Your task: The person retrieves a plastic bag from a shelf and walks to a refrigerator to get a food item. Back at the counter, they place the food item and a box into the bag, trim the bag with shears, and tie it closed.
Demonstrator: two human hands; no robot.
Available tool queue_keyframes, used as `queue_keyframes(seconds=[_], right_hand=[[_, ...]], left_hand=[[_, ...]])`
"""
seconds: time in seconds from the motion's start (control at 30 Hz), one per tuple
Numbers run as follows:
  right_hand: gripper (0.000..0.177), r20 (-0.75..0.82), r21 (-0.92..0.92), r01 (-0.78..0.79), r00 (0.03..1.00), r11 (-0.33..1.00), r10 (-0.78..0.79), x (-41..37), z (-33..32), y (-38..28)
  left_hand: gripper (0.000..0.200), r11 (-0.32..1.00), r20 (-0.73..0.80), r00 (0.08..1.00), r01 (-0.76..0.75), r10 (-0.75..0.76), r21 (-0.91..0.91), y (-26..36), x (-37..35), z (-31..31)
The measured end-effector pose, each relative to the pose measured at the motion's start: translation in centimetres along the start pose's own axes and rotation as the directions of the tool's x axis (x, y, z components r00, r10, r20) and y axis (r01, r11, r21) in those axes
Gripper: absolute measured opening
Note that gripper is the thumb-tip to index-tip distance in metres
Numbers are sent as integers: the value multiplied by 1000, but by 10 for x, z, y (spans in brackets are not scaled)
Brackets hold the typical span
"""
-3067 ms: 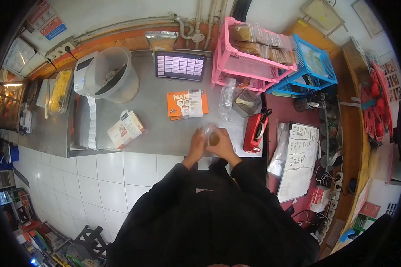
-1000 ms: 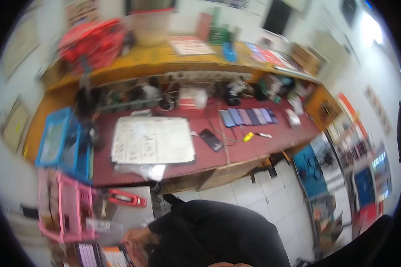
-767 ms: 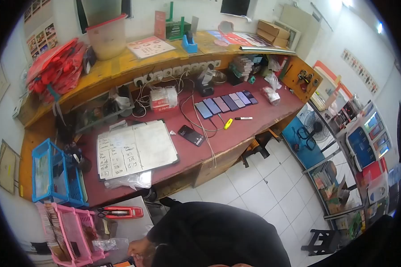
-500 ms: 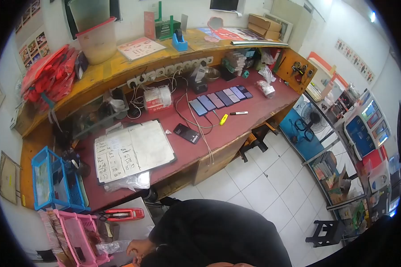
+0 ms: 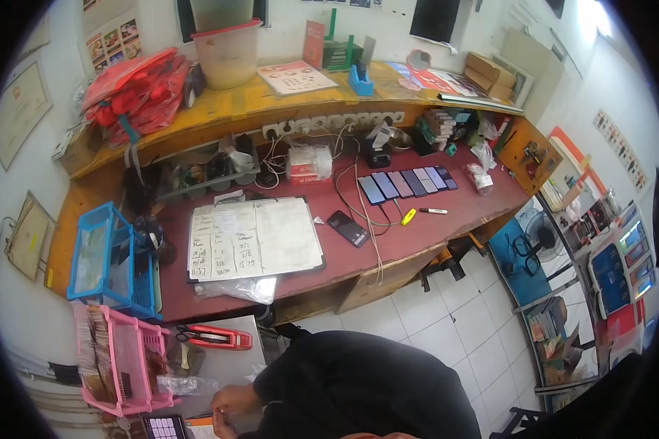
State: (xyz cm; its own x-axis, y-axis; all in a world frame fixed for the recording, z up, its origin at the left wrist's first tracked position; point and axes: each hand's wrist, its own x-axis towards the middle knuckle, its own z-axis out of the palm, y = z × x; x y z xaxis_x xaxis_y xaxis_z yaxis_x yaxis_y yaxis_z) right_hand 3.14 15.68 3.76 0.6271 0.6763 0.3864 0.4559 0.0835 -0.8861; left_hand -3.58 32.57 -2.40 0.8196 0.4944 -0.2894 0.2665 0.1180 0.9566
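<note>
Low in the view, my right hand reaches out of a black sleeve, its fingers curled together over the small side surface. Below and touching it is part of my left hand, cut off by the lower edge. Whether anything lies between the fingers is hidden. A clear plastic wrapper is just left of the hands. Near them are an orange-edged paper item and a device with a lit screen. A red stapler-like tool lies above them.
On the red desk are a whiteboard, a black phone, a row of several phones, a yellow highlighter and cables. Pink and blue baskets stand left. A fan is at right.
The camera view has shifted, so the desk and its things appear farther right. The lit device and orange-edged item now show more at the bottom. My hands remain close together.
</note>
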Motion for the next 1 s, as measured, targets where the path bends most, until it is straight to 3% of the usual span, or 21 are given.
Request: queue_keyframes(seconds=[0.07,0.17,0.27,0.37,0.47,0.5,0.6,0.67,0.7,0.73,0.77,0.83,0.9,0.97,1.0], right_hand=[[18,16,-22,35,999,999,-34,-1,0,0],[17,196,-168,-22,979,986,55,-22,-9,20],[17,228,-1,-83,970,997,81,-46,-19,59],[14,209,40,-151,968,988,140,-47,-30,48],[11,64,-126,-152,985,980,161,-40,-29,30],[11,142,-198,-180,967,963,210,-38,-26,36],[11,139,-255,-86,982,963,124,-39,-12,63],[13,91,-135,-65,993,989,78,-46,-8,76],[13,41,-105,-88,995,991,92,-53,-9,79],[13,45,-102,-115,992,988,120,-58,-5,90],[11,46,-102,-120,991,988,126,-56,-10,81],[6,82,-176,-178,977,968,195,-49,-25,64],[10,126,-157,-281,945,947,301,-48,-32,68],[15,170,-164,-306,928,938,332,-42,-43,45],[17,180,-173,-323,918,931,352,-40,-46,35]], left_hand=[[59,1000,-18,1000,-3,3,-9,-2,0,-5],[58,1000,-46,999,-2,1,-29,-8,-3,-12],[57,999,-68,998,-5,2,-48,-14,-6,-16],[56,998,-86,996,-2,-3,-62,-22,-5,-16],[55,996,-117,993,-1,-10,-90,-26,-6,-20],[51,993,-131,991,-2,-14,-114,-26,-8,-21],[39,983,-200,980,-11,-26,-182,-30,-11,-24],[29,977,-292,953,16,-79,-215,-69,-1,-37],[28,933,-383,923,-112,-29,-342,-56,-14,-23],[22,911,-397,904,-24,-156,-412,-64,-12,-25],[21,902,-447,871,-10,-205,-433,-19,-29,-2],[26,937,-363,924,-14,-121,-350,-23,-30,-7],[34,982,-309,942,-167,132,-88,-15,-39,2],[44,950,-214,927,-311,309,27,20,-52,26],[50,866,-139,884,-388,447,317,29,-57,36]])
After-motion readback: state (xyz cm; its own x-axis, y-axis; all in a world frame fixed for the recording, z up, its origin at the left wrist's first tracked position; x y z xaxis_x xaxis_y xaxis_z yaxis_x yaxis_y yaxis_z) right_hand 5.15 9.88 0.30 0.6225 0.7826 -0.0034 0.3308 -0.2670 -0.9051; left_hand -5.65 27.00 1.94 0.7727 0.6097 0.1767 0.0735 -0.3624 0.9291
